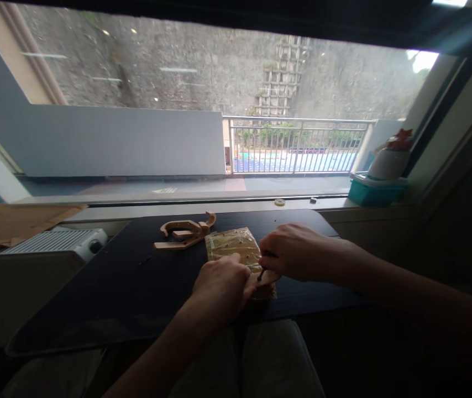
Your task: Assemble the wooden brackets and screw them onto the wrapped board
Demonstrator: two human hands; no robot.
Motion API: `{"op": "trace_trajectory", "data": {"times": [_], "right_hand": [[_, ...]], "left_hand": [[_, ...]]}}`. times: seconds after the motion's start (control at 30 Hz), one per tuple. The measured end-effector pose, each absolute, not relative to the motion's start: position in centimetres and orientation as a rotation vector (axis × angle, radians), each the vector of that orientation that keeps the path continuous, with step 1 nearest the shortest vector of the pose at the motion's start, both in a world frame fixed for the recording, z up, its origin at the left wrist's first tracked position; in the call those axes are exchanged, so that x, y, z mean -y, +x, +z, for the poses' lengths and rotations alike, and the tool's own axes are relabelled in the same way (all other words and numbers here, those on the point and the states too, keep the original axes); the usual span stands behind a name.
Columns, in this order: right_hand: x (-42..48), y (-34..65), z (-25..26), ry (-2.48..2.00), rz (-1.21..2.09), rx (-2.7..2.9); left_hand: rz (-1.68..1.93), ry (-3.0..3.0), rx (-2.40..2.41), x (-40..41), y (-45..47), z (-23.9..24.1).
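Observation:
My right hand [292,253] is closed, its fingers pinching a thin dark tool [262,271] that slants down to a curved wooden piece [269,279]. Whether the tool is a hex key or a small screwdriver cannot be made out. From the left, my left hand [224,279] grips that wooden piece with bent fingers, hiding much of it. Beneath both hands lies a plastic-wrapped tan packet [232,241] with small round bits on it. Left of the packet, a partly joined wooden assembly [186,232] with curved arms rests on the table.
The dark table [95,296] stands against a window sill. A thin dark rod [145,260] lies on its left part. On the sill are a tape roll [279,202], a small dark object [313,200] and a teal box [375,189]. Cardboard [20,221] covers part of a radiator [56,242] at left.

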State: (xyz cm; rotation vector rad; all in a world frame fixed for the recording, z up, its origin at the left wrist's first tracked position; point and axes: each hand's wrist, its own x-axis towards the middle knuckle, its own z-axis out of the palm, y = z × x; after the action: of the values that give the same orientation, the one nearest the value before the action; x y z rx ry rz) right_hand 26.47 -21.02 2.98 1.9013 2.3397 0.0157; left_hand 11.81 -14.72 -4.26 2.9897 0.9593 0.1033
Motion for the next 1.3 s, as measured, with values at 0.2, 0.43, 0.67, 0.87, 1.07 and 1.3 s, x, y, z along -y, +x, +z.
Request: {"op": "trace_trajectory", "data": {"times": [0.2, 0.43, 0.67, 0.87, 1.07, 1.3], "right_hand": [[21.5, 26.2, 3.9, 1.825, 0.022, -2.405], [21.6, 26.1, 3.7, 1.798, -0.007, -2.447], [21.3, 26.4, 3.0, 1.936, 0.014, -2.303], [21.7, 27.0, 3.3, 1.859, 0.065, -2.341], [21.2, 27.1, 3.4, 1.722, 0.085, -2.380], [21.9, 26.9, 3.1, 1.869, 0.043, -2.317]], "left_hand": [[0.119, 2.966, -0.932, 14.4, 11.6, -4.2], [0.125, 2.992, -0.937, 14.2, 11.6, -4.9], [0.104, 3.026, -0.938, 14.7, 11.6, -4.6], [0.101, 2.981, -0.940, 14.4, 11.6, -4.4], [0.058, 2.983, -0.966, 14.4, 11.8, -4.4], [-0.023, 3.009, -0.980, 14.9, 11.9, -3.8]]}}
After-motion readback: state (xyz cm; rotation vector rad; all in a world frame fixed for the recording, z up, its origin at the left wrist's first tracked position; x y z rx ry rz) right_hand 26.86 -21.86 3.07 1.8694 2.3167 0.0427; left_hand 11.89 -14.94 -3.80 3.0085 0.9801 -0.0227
